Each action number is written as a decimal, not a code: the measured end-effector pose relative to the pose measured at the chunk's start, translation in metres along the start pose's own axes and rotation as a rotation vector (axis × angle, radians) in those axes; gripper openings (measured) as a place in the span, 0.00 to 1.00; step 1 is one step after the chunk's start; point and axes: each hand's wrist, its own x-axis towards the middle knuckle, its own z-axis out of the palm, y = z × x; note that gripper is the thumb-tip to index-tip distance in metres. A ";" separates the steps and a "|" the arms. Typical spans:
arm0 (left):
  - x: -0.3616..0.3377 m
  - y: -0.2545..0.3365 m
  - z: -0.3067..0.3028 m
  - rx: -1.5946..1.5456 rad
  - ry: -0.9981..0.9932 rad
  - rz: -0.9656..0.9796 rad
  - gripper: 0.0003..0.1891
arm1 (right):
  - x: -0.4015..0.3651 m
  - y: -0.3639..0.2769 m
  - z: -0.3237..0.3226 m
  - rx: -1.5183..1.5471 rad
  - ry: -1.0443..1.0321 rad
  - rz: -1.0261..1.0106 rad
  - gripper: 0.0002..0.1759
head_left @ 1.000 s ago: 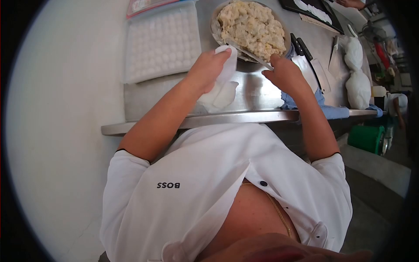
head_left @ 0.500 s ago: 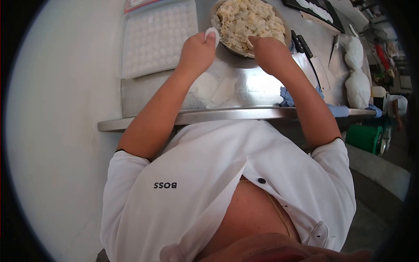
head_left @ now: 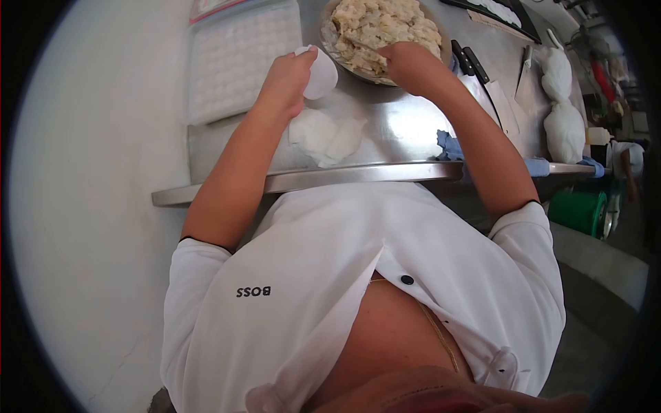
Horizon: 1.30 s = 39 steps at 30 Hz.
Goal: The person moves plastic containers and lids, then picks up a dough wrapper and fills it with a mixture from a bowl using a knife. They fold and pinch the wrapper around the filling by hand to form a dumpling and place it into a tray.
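Note:
My left hand [head_left: 286,82] is closed on the edge of a thin white round dumpling wrapper [head_left: 321,74], which hangs out flat to the right of the fingers. My right hand [head_left: 415,69] grips a thin stick-like tool [head_left: 365,46] whose tip reaches into a chunky pale filling [head_left: 396,24]. That filling is heaped in a round metal bowl [head_left: 447,48]. Below my left hand, more white wrappers [head_left: 323,138] lie overlapping on the steel table. Beside the left hand stands a translucent tray [head_left: 200,113] with rows of small round white pieces.
Black-handled knives [head_left: 475,65] lie right of the bowl, with another knife [head_left: 525,69] farther right. A blue cloth [head_left: 449,144] is near the front edge. Tied white bags [head_left: 564,134] stand at the right end, and a black tray [head_left: 527,27] lies behind.
My left hand has drawn back slightly toward me, and the wrapper now hangs open and flat. The right hand has shifted a little left and up, its tool now visible in the filling.

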 end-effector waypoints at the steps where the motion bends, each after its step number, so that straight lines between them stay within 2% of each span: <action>1: 0.001 -0.003 0.000 -0.039 -0.034 -0.012 0.26 | 0.003 0.001 0.004 -0.017 -0.011 -0.036 0.19; 5: 0.007 -0.013 -0.003 0.007 -0.020 -0.058 0.25 | -0.009 -0.002 0.007 0.006 -0.144 0.007 0.19; 7: 0.010 -0.016 -0.003 -0.044 -0.042 -0.094 0.24 | -0.025 0.000 -0.007 0.195 -0.121 0.021 0.19; 11: 0.000 -0.012 0.008 -0.168 -0.057 -0.122 0.23 | -0.043 0.003 -0.024 0.188 -0.109 -0.008 0.19; 13: -0.006 -0.005 0.011 -0.120 -0.064 -0.138 0.22 | -0.045 -0.002 -0.033 0.175 -0.090 0.080 0.19; 16: -0.010 0.003 0.019 -0.075 -0.038 -0.131 0.21 | -0.038 0.007 -0.015 0.140 -0.002 0.064 0.19; 19: 0.002 0.001 0.019 0.058 0.027 -0.116 0.20 | -0.034 0.004 -0.006 0.126 -0.059 0.056 0.19; 26: 0.024 -0.005 0.020 0.088 0.056 -0.102 0.22 | -0.051 -0.001 -0.009 0.248 -0.073 0.004 0.19; 29: 0.023 -0.001 0.028 0.054 0.072 -0.086 0.22 | -0.056 0.001 -0.029 0.369 -0.128 0.088 0.20; 31: 0.024 0.000 0.030 0.002 0.046 -0.130 0.20 | -0.056 0.006 -0.032 0.360 -0.067 0.148 0.19; 33: 0.026 -0.005 0.033 -0.026 0.051 -0.127 0.20 | -0.050 0.011 -0.026 0.348 -0.039 0.161 0.19; 35: 0.029 -0.007 0.036 -0.054 0.055 -0.118 0.21 | -0.043 0.013 -0.019 0.424 -0.129 0.241 0.20; 39: 0.035 -0.015 0.033 -0.042 0.068 -0.105 0.21 | -0.041 0.015 0.011 0.413 -0.104 0.149 0.21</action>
